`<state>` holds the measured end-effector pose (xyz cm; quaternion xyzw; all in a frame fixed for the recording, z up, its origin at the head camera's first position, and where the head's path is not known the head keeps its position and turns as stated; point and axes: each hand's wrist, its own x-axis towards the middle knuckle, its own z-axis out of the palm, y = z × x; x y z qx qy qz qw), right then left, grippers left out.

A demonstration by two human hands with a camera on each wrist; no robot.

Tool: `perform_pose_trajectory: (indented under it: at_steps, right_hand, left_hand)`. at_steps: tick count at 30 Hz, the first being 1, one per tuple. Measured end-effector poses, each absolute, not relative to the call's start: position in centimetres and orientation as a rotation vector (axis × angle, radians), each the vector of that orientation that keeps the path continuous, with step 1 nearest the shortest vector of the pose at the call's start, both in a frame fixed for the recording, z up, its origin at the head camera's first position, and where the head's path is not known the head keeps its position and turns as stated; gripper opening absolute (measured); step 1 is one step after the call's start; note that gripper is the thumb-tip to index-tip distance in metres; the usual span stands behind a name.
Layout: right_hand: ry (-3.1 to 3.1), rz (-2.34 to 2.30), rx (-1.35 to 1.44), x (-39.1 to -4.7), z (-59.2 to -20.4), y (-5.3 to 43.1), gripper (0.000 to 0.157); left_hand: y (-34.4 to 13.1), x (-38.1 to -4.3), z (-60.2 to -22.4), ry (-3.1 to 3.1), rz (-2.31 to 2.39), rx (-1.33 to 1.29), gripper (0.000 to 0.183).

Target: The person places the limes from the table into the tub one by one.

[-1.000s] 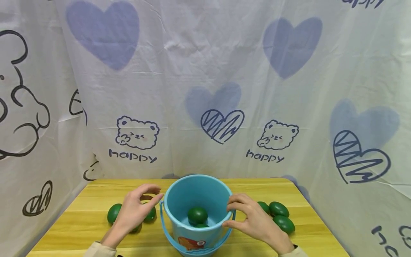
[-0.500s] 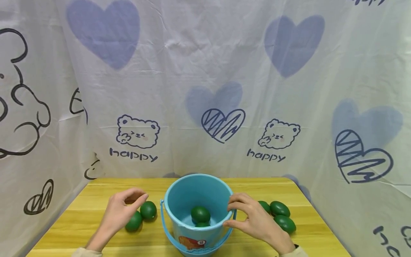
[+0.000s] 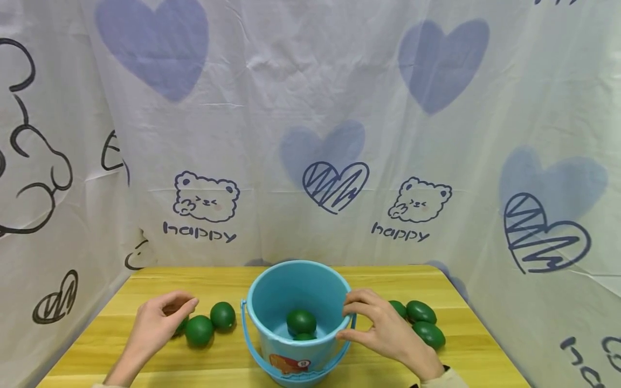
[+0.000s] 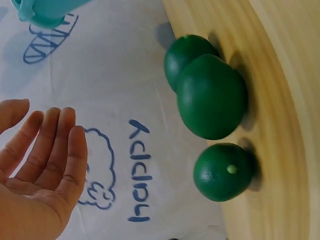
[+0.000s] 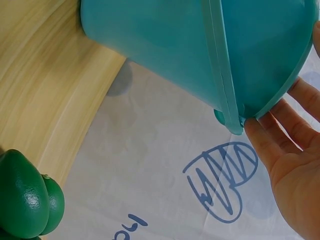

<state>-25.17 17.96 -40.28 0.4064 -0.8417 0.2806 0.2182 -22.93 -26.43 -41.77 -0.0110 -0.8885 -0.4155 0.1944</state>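
Head view: Light touch at the rim leaves the bucket open to a spill

A blue bucket (image 3: 296,285) stands upright on a wooden surface (image 3: 466,361), one green fruit (image 3: 301,321) lying inside with a second fruit (image 3: 304,337) showing at its near edge. The person's right grip (image 3: 378,326) meets the rim with fingers spread, tips touching rather than visibly clamped. A hard push or pull there could tip the bucket, or slide it along the surface.

The left grip (image 3: 157,320) holds nothing, its thumb and fingers apart, and hangs by three loose fruits: an end fruit (image 3: 222,316) near the bucket, a middle fruit (image 3: 199,331) and a half-hidden fruit (image 3: 181,326). Their round, glossy skins look likely to roll; a fingertip that catches one off-centre could send it into its neighbours. The handle (image 3: 245,326), hanging down the near side, could snag a passing finger and jerk the bucket. At right, a front fruit (image 3: 429,334) and a rear fruit (image 3: 420,311) sit close behind the right grip, where a backward elbow or wrist could knock them.
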Motion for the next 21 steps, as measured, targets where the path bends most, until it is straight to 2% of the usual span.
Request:
perform_pose_trajectory:
  at_steps: [5,17,21]
  right_hand:
    - [-2.337,0.777,1.123,-25.2,-40.3,17.9,0.027]
    - [-2.343,0.769,1.126,-25.2,-40.4,17.9,0.027]
    - [-2.342,0.767,1.123,-25.3,-40.4,17.9,0.026]
  left_hand:
    - [-27.8,-23.2,-42.1,-2.526,-1.206,0.033,0.037]
    - [-30.5,-24.1,-43.9,-2.634,-1.009,0.178,0.034]
    - [-31.5,-24.6,-44.6,-2.709,-0.980,0.201,0.044]
